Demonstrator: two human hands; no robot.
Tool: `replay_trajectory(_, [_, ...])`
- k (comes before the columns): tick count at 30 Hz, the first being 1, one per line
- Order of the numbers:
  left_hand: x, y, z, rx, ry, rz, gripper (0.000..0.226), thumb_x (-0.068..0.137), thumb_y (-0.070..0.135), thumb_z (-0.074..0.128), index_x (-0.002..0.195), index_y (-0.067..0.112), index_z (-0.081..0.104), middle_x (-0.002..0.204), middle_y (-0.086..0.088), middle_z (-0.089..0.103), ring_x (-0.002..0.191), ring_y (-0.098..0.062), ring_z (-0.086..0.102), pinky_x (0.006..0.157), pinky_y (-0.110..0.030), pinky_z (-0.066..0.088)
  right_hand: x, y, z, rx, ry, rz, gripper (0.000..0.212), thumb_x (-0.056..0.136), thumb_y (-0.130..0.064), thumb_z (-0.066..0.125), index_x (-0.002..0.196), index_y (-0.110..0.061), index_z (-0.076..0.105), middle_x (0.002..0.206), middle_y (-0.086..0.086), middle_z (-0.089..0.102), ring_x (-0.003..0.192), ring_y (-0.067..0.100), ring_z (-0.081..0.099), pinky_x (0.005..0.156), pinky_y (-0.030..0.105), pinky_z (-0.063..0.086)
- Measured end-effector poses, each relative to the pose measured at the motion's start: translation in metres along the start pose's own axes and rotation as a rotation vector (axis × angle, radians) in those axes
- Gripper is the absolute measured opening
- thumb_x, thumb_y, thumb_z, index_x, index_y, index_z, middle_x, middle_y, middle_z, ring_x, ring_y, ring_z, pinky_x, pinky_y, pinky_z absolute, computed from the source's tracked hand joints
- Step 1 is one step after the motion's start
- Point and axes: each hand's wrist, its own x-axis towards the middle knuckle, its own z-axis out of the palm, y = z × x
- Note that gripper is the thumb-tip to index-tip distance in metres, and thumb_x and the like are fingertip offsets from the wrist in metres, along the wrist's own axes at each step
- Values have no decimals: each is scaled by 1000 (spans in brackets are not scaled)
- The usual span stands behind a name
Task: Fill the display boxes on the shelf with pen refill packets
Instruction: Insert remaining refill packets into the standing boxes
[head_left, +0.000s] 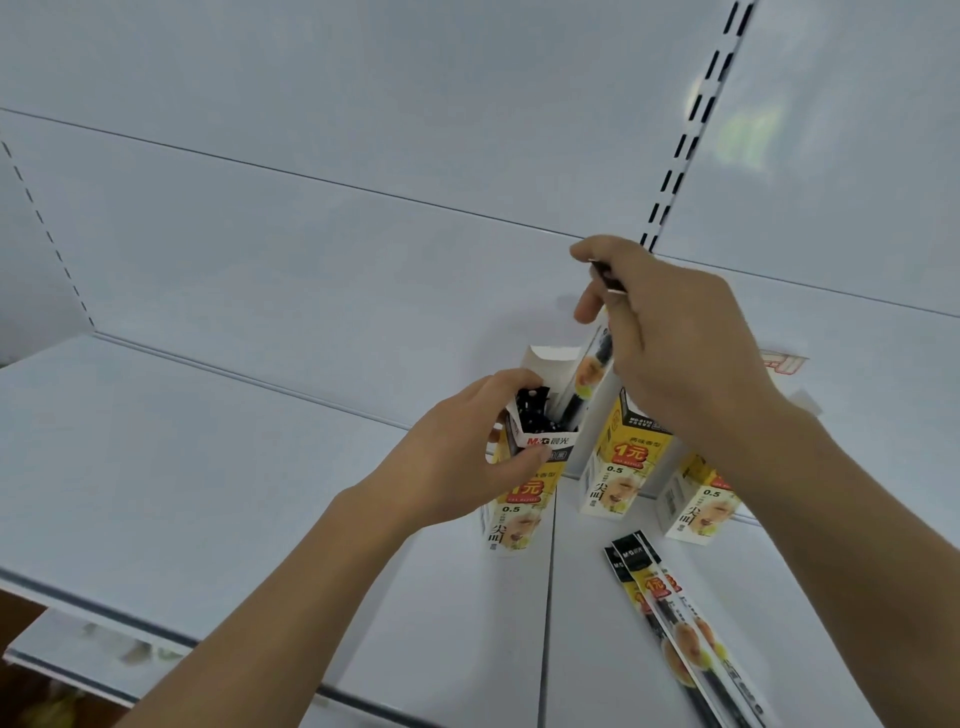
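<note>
1. Three tall yellow-and-white card display boxes (613, 457) stand mid-frame on the white metal shelf (182, 467).
2. The left hand (467, 457) grips the open box (519, 488), keeping it steady.
3. The right hand (675, 353) fingers (589, 306) pinch a long clear pen refill packet (743, 387), aiming it inside.
4. Spare packets (680, 629) wait lower right.

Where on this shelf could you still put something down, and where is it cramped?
The shelf is bare left of the left hand and the box it grips, back to the wall. It is crowded on the right: three boxes, the right hand lowering a packet, and loose packets by the front edge.
</note>
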Motion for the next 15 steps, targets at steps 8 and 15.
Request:
replay_trajectory(8, [-1, -3, 2, -4, 19, -5, 58, 95, 49, 72, 143, 47, 39, 131, 27, 58, 109, -1, 64, 94, -30, 57, -12, -1, 11, -305, 22, -166, 69, 77, 15, 70, 141, -5, 55, 99, 17, 72, 62, 36, 67, 55, 38, 56])
replay_trajectory(15, [2, -5, 7, -31, 37, 29, 54, 94, 46, 73, 139, 46, 42, 127, 25, 62, 109, -2, 65, 96, -35, 57, -5, -36, 18, -515, -257, -131, 61, 97, -6, 50, 153, -18, 28, 118, 3, 61, 78, 27, 54, 66, 36, 43])
